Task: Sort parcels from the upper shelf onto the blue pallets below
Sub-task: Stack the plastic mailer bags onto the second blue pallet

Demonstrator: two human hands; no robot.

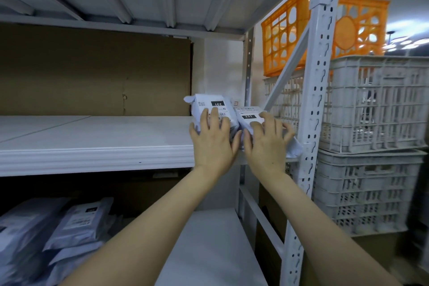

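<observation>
Two white plastic parcels with black "231" labels lie side by side at the right end of the upper white shelf (pixel 97 137). My left hand (pixel 212 140) lies on the left parcel (pixel 212 105), fingers curled over its top and thumb at its side. My right hand (pixel 267 140) grips the right parcel (pixel 249 115), fingers bent over it, its loose flap sticking out past the shelf edge. No blue pallet is in view.
Several grey-white parcels (pixel 76 223) are piled on the lower shelf at left. Brown cardboard (pixel 92 72) backs the upper shelf. A perforated rack post (pixel 312 104) stands just right of my hands. Beyond it are stacked grey crates (pixel 376 104) and an orange crate (pixel 285 32).
</observation>
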